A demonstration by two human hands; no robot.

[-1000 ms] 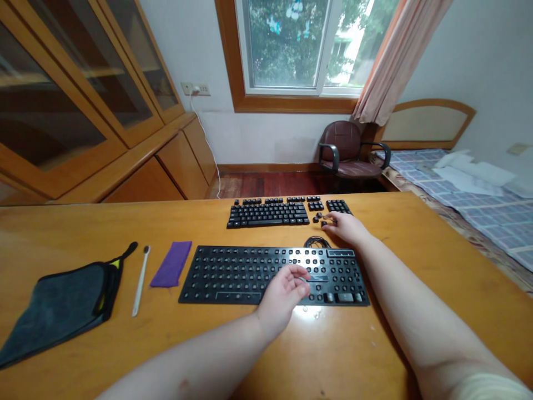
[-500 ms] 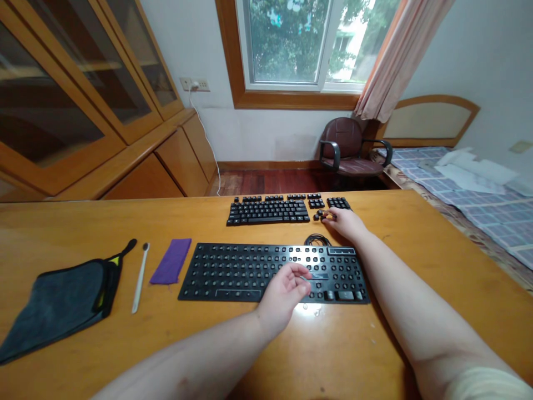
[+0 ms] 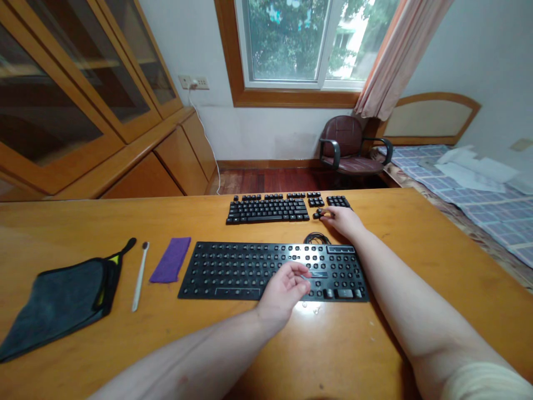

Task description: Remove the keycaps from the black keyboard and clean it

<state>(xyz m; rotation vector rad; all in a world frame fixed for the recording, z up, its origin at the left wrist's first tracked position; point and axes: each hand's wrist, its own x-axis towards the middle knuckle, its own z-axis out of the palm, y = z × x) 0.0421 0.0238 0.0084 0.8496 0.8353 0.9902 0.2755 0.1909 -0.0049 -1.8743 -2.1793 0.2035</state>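
A black keyboard base (image 3: 239,269) lies across the desk, most of its key posts bare and a few keycaps (image 3: 343,293) fitted at its lower right. Above its right half I hold my left hand (image 3: 287,286), fingers loosely curled, thumb apart from them, nothing visible between. Beyond the base, loose black keycaps (image 3: 268,210) are laid out in keyboard order. My right hand (image 3: 343,219) reaches over to the small arrow-key group (image 3: 316,215), thumb and fingertips pinched at a keycap there. The fingers partly hide that keycap.
To the left lie a purple cloth (image 3: 171,260), a white-handled brush (image 3: 140,278) and a dark grey cloth or pouch (image 3: 69,300) with a black loop. A coiled black cable (image 3: 317,238) sits behind the base. Past the desk (image 3: 175,344) stand a chair (image 3: 343,144) and a bed (image 3: 466,183).
My right hand has shifted very slightly at the arrow keycaps, its fingertips staying among them. My left hand stays nearly still over the base.
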